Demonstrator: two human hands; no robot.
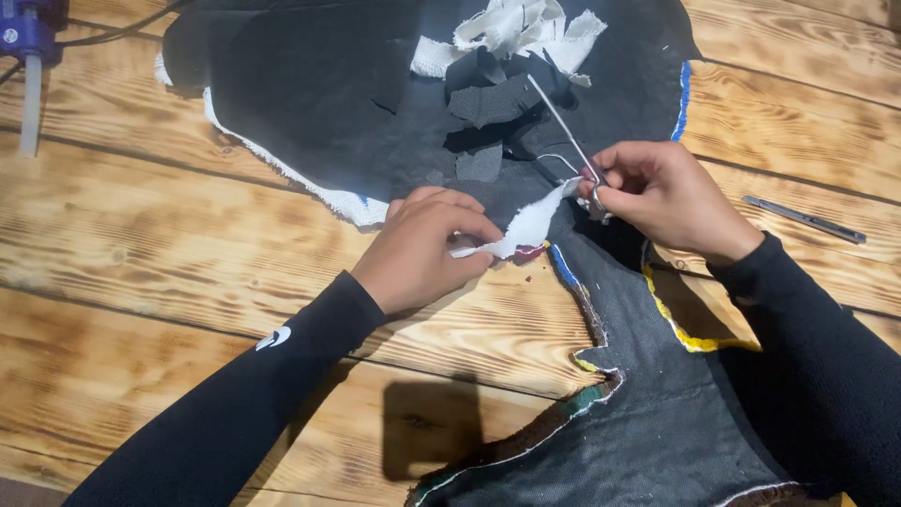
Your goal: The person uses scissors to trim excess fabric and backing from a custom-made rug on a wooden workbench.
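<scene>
The left hand (424, 246) pinches the lower end of a narrow strip of white woven fabric (528, 225), its fingers closed on the cloth just above the edge of the scorched-grain wooden table (188, 235). The strip runs from lower left up to upper right, its long axis slanting toward the right hand (662, 195). That hand grips the strip's upper end together with a thin silver metal tool (561, 127), fingers clenched around both (whether the tool is scissors or a hook cannot be told). The tool's slim shaft points up and to the left, away from the person, over the dark cloth.

Both hands work over a large sheet of black backing fabric (310, 94) that covers the middle of the table, its border fringed white on the left and edged with blue and yellow yarn on the right. A heap of white fabric scraps (511, 33) lies at the far end of the sheet, with small dark grey mesh offcuts (488, 103) just below it. A flat grey metal blade (804, 219) rests on the bare wood to the right, well apart from the sheet. A blue tool with a pale nozzle (28, 56) sits at the far left corner. Both arms wear black sleeves; a small white mark shows on the left one.
</scene>
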